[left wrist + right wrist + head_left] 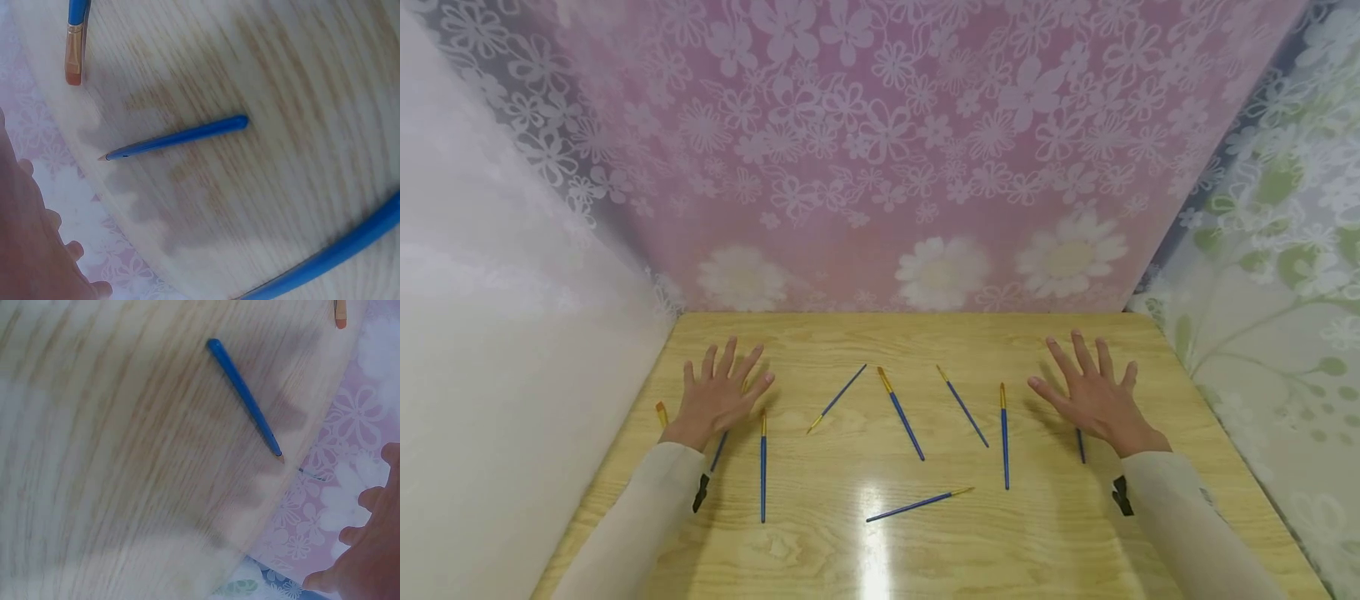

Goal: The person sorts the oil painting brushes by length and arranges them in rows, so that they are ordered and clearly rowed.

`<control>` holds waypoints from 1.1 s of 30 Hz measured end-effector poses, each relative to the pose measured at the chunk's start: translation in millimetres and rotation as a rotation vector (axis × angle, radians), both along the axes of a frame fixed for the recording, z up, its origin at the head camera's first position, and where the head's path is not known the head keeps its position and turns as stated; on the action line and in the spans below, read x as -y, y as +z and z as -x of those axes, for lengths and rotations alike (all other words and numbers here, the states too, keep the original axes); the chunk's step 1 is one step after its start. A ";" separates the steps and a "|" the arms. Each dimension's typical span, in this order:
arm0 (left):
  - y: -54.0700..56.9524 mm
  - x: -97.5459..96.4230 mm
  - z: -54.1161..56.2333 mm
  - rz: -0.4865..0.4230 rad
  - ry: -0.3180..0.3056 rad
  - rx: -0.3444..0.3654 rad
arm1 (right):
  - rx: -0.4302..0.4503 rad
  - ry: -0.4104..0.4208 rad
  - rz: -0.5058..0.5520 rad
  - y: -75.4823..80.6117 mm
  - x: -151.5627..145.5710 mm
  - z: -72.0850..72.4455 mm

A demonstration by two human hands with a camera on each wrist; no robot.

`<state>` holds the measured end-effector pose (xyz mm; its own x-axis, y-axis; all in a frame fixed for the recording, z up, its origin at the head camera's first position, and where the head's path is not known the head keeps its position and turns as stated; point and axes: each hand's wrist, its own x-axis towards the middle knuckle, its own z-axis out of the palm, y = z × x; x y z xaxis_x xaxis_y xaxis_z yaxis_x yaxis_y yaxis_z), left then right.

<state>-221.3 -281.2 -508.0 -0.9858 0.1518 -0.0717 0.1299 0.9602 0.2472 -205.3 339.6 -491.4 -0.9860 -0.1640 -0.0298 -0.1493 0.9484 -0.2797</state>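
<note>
Fingers spread wide, my left hand point(718, 396) hovers over the left of the table, above a thin blue paintbrush point(720, 450) it partly covers. Just right of that lies another paintbrush point(763, 467), bristles pointing away; a flat-tipped one point(661, 413) peeks out left of the wrist. My right hand point(1097, 400), also spread and holding nothing, is over the right side, with a paintbrush point(1081, 446) partly hidden beneath it. In the right wrist view this brush's blue handle point(247, 397) shows on the wood. The left wrist view shows a blue handle point(181, 136) below the hand.
Between the hands several paintbrushes lie apart at different angles, among them a thick one point(901, 412), a slanted thin one point(837, 398) and a near one point(920, 504). The wooden table point(820, 558) meets a pink flowered backdrop point(850, 208) and a white side wall point(512, 333).
</note>
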 end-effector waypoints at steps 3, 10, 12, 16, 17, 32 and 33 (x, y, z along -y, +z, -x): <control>-0.2 0.3 -0.9 -0.006 -0.001 -0.002 | -0.008 0.000 -0.001 -0.5 -0.8 -1.7; 0.6 -0.7 -5.4 -0.031 0.008 0.011 | -0.022 0.004 -0.014 -4.4 -1.2 -5.5; 0.0 -0.9 -6.6 -0.037 0.007 0.008 | -0.031 0.007 -0.010 -5.7 -1.4 -6.6; -1.2 -2.0 -9.3 -0.050 0.000 -0.004 | -0.043 0.013 0.000 -8.6 -2.4 -8.7; -1.4 -2.1 -10.1 -0.054 -0.002 -0.005 | -0.048 0.015 0.001 -9.2 -2.7 -9.1; -2.1 -7.8 -24.1 -0.125 -0.059 -0.026 | -0.104 0.050 0.099 -13.5 -15.6 -21.0; -1.2 -9.0 -25.4 -0.127 -0.063 -0.033 | -0.100 0.044 0.121 -14.5 -17.1 -22.2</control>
<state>-196.0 -272.2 -509.2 -0.9756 0.2189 -0.0161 0.1986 0.9113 0.3606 -183.1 356.7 -506.0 -0.9748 -0.2035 0.0910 -0.2228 0.9007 -0.3728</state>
